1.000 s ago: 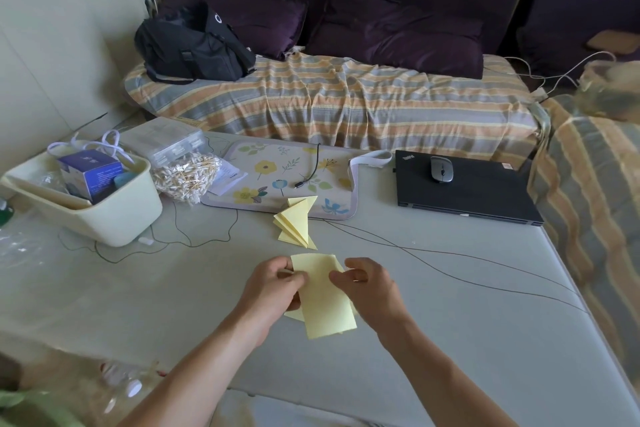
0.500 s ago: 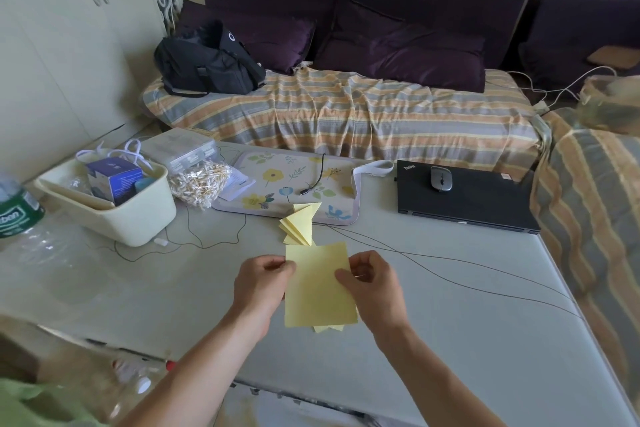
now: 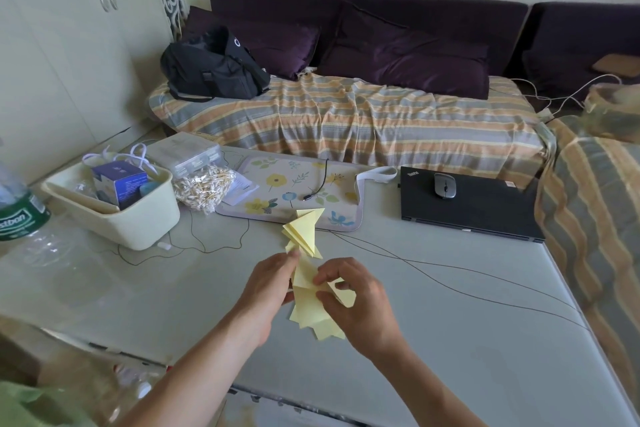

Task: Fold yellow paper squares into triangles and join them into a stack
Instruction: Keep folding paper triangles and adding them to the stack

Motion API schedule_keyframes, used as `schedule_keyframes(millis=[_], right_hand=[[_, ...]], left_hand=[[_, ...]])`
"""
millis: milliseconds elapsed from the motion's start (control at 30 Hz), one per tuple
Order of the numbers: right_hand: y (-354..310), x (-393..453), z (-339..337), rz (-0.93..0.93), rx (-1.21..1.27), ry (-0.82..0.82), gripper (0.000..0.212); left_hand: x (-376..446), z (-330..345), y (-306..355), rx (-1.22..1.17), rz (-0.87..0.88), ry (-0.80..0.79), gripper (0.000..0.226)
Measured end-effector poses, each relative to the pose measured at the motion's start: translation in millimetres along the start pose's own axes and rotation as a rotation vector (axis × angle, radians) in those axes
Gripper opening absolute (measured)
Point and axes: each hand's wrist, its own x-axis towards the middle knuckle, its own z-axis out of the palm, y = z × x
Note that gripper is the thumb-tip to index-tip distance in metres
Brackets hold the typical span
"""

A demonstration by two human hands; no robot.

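A yellow paper square [image 3: 304, 280] is bent between both hands above the grey table [image 3: 467, 340]. My left hand [image 3: 268, 282] pinches its upper left edge, and my right hand [image 3: 356, 302] pinches its right side with thumb and fingers. Under the hands lies a loose pile of yellow squares [image 3: 317, 317]. Just beyond them, a stack of joined yellow triangles [image 3: 304, 232] lies on the table, touching the edge of a floral mat.
A floral mat [image 3: 294, 191] with a cable, a black laptop [image 3: 478, 208] with a mouse, a cream bin [image 3: 114, 204], a bag of small pieces [image 3: 204, 185] and a green-label bottle [image 3: 17, 208] ring the work area. Thin wires [image 3: 450, 282] cross the table.
The flat square held up by both hands is now bent and lowered over the loose pile. My left hand has risen to its top edge; the right has closed in.
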Motion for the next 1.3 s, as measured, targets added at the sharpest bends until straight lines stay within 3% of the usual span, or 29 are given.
schedule_keyframes(millis=[233,500,633,733,833,933,1067,1167,1300], right_hand=[[0,3,3,0.056,0.061,-0.012,0.029],[-2,8,10,0.245,0.069,0.11,0.021],[-5,10,7,0.159,0.075,0.099,0.033],[-7,9,8,0.08,0.069,0.053,0.04],[-7,8,10,0.028,0.054,0.026,0.04],[-7,9,10,-0.014,0.048,0.02,0.04],[-7,10,10,-0.035,0.059,0.018,0.042],[-7,11,11,-0.043,0.077,0.0,0.042],[-5,9,11,-0.016,0.088,-0.081,0.039]], left_hand=[[4,-7,2,0.054,0.009,-0.038,0.011],[10,-12,3,0.054,-0.067,-0.033,0.028],[11,-11,1,0.06,-0.067,0.002,0.041],[12,-8,1,-0.018,-0.053,0.11,0.025],[17,-9,-4,-0.001,-0.002,0.233,0.041],[15,-8,-2,0.065,0.067,0.299,0.012],[14,-7,4,0.029,0.053,0.238,0.02],[13,-7,8,0.007,0.009,0.174,0.04],[6,-5,8,0.111,0.078,0.169,0.017]])
